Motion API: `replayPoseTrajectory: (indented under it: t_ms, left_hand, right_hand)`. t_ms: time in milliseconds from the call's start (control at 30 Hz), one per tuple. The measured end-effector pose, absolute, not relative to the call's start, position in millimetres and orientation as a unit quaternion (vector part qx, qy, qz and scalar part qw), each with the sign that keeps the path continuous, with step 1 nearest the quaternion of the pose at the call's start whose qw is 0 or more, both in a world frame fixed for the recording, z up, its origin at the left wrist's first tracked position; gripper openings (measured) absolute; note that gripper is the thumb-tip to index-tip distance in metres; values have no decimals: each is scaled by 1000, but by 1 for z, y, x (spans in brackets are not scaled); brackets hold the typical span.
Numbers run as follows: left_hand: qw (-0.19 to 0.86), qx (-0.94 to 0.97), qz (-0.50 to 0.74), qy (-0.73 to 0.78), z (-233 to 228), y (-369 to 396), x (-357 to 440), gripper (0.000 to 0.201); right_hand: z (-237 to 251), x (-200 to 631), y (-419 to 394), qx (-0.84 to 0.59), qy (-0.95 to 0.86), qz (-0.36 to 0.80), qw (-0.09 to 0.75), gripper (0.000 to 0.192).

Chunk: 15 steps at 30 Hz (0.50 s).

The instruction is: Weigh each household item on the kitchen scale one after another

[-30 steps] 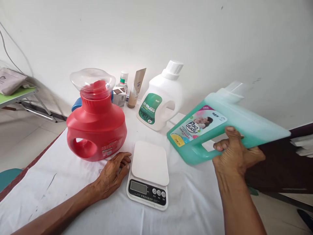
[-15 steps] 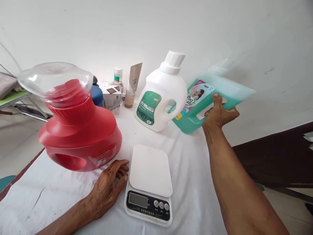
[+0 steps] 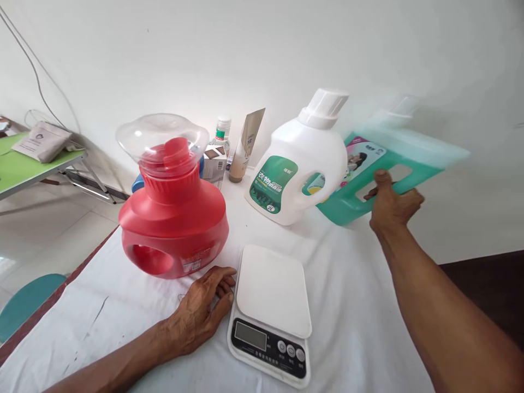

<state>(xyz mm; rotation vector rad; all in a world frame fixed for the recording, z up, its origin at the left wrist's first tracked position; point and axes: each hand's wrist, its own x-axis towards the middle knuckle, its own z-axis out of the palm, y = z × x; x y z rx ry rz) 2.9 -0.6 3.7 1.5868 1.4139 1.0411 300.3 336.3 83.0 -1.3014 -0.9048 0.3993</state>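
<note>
Green jug (image 3: 393, 164), tilted beside the white bottle (image 3: 301, 166), hung by its handle in the right hand's (image 3: 393, 204) closed fingers, and could knock that bottle over; the left hand (image 3: 204, 311) lay open by the scale (image 3: 272, 305).

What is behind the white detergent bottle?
Behind the white detergent bottle is the tilted green jug, gripped at its handle by the right hand. The white bottle covers the jug's lower left corner, so whether it touches the table is hidden.

Plain home room, white wall (image 3: 262, 43), cloth-covered table (image 3: 352, 305), detergent bottles (image 3: 298, 164), kitchen scale (image 3: 272, 311)
</note>
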Motion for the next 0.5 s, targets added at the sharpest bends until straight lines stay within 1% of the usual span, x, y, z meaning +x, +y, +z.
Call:
replayPoseTrajectory:
  t_ms: [33, 133, 167, 233, 300, 367, 500]
  left_hand:
    - [377, 621, 411, 551, 4, -1, 3, 34]
    - [374, 624, 414, 547, 5, 0, 3, 33]
    - [370, 627, 414, 547, 5, 0, 3, 32]
    - [360, 633, 413, 546, 5, 0, 2, 32]
    - [350, 638, 417, 545, 3, 0, 2, 32]
    - [345, 638, 426, 541, 1, 0, 1, 32]
    - [339, 643, 444, 524, -5, 1, 0, 34]
  right_hand:
    - [84, 302, 331, -602, -398, 157, 674, 47]
    - [92, 304, 306, -629, -383, 61, 674, 71]
    - [96, 301, 294, -610, -411, 23, 677, 72]
    - [103, 288, 267, -524, -521, -42, 672, 57]
    - [109, 265, 240, -421, -635, -43, 646, 38]
    - [114, 236, 214, -384, -681, -18, 623, 38]
    - [125, 177, 159, -371, -698, 46, 611, 31]
